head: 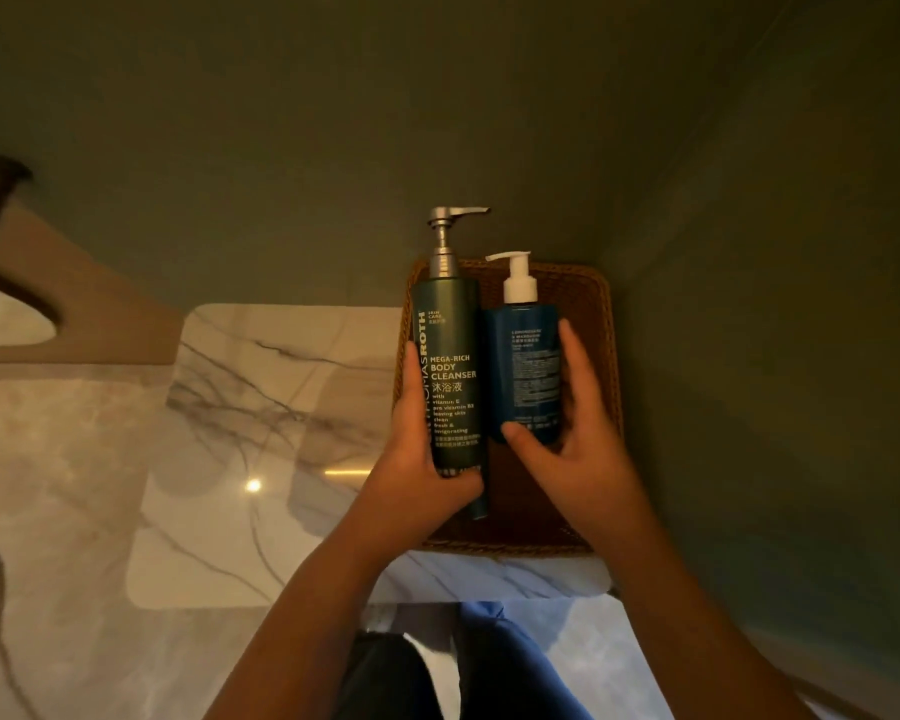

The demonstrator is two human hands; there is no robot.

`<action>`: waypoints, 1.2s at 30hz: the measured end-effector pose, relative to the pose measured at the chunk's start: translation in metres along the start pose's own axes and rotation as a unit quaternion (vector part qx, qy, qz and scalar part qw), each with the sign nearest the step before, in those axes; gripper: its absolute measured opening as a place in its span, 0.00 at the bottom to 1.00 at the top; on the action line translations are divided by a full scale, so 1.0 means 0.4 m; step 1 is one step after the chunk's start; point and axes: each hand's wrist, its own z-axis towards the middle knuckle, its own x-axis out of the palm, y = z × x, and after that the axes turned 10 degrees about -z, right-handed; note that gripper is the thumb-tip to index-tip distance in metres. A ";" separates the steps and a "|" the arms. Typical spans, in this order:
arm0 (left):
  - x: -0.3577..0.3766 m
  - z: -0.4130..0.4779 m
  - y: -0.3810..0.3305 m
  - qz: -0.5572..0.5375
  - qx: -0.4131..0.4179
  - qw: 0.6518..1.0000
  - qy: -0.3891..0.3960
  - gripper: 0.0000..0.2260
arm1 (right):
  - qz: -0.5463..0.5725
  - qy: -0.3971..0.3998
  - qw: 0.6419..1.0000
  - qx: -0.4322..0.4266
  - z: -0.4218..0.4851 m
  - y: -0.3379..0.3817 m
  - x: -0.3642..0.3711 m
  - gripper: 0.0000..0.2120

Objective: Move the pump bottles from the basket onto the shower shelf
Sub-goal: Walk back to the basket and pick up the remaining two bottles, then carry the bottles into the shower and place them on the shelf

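To my left, the marble worktop [261,407] is glossy and grey-veined. My left hand [417,459] wraps the lower body of the tall green bottle [450,356], a slim, smooth cylinder with a metal pump. Just beside it stands the shorter blue bottle [528,366] with a white plastic pump, my right hand [578,444] curled round it. Both are upright over the woven brown basket [601,324]; I cannot tell whether their bases touch it. I should lift straight up with low, firm grips, since the plastic looks slick. The shower shelf is out of sight.
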 end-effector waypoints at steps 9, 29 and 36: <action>-0.132 -0.115 -0.125 -0.014 0.035 0.992 0.118 0.50 | 0.030 -0.106 0.994 0.005 -0.169 0.186 0.095 0.43; 0.119 -0.519 -0.247 0.039 0.036 0.874 0.483 0.50 | -0.023 -0.503 0.858 0.104 -0.891 0.291 0.142 0.44; 0.370 -0.876 -0.182 0.060 0.016 0.752 0.656 0.50 | -0.018 -0.645 0.740 0.187 -1.387 0.279 0.232 0.42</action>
